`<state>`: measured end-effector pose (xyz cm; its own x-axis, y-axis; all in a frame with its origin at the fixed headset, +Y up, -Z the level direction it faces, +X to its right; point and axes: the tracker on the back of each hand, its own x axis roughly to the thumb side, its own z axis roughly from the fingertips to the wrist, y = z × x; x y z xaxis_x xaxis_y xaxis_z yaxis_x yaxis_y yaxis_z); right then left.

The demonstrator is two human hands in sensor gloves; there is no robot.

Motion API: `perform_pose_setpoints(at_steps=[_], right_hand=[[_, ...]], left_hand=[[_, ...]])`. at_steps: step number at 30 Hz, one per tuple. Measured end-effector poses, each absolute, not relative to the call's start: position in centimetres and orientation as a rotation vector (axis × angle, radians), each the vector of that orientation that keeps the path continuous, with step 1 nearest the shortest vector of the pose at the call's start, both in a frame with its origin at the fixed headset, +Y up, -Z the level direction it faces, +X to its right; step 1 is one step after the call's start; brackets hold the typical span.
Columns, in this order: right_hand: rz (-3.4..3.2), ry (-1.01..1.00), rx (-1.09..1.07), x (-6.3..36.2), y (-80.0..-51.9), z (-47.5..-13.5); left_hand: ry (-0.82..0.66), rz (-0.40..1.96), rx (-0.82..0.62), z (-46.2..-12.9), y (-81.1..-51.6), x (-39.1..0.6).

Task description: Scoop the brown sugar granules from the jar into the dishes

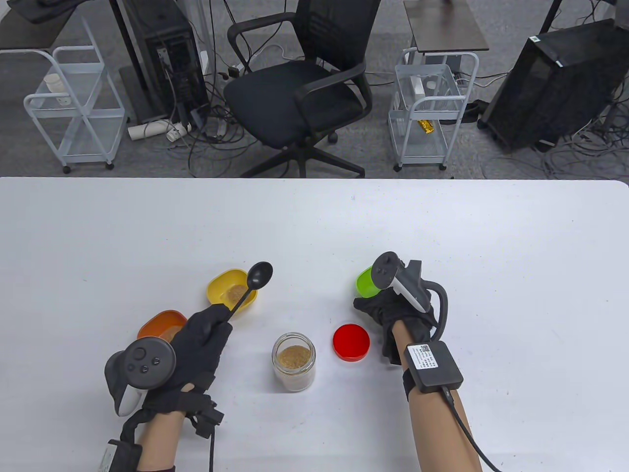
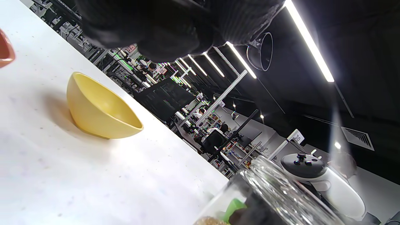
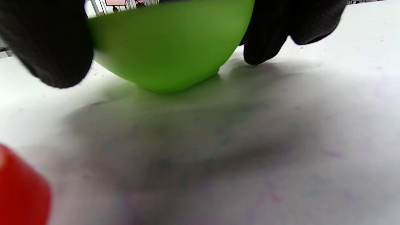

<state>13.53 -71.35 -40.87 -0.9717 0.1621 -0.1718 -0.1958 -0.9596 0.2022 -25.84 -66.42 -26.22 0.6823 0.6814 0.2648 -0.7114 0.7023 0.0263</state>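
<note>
A: Where is the sugar kept at this moment?

B: The brown sugar point(image 1: 294, 356) is seen in the open glass jar point(image 1: 294, 361), which stands near the front of the table point(image 1: 442, 221), between the two hands. Its red lid point(image 1: 351, 342) is laid just beside it, on the right. Some sugar is also seen in the yellow dish point(image 1: 232, 292) and in the orange dish point(image 1: 162, 326).

A: And how are the hands occupied?

B: The handle of the black spoon point(image 1: 259, 276) is pinched by the left hand point(image 1: 199, 344); the bowl of the spoon is held above the far rim of the yellow dish, and it seems to be empty. The green dish point(image 3: 168, 43) is gripped by the right hand point(image 1: 393, 309), with fingers point(image 3: 265, 34) pressed on both of its sides. It rests on the table.

A: How should these things be handled?

B: The granules are judged to be loose and light — they are easily spilled if the spoon is tilted. The spoon is best held far back on the handle and kept level. The jar is probably heavier and fragile, so its wall should be steadied when it is scooped from. The dishes look like light plastic — easily pushed away, so the rim should be held.
</note>
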Motion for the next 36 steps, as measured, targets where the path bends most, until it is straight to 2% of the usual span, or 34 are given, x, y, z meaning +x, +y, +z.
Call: perform_pose_setpoints(at_steps=[12, 29, 36], right_hand=[[2.906, 0.214, -0.111, 13.5, -69.0, -36.6], [2.886, 0.063, 0.088, 10.7, -65.2, -27.6], [2.881, 0.034, 0.107, 9.3, -64.5, -25.0]], left_hand=[[-0.272, 0.779, 0.12, -26.4, -66.4, -25.4], [-0.313, 0.779, 0.099, -26.9, -66.3, -25.0], [-0.32, 0.746, 0.073, -26.9, -66.3, -24.6]])
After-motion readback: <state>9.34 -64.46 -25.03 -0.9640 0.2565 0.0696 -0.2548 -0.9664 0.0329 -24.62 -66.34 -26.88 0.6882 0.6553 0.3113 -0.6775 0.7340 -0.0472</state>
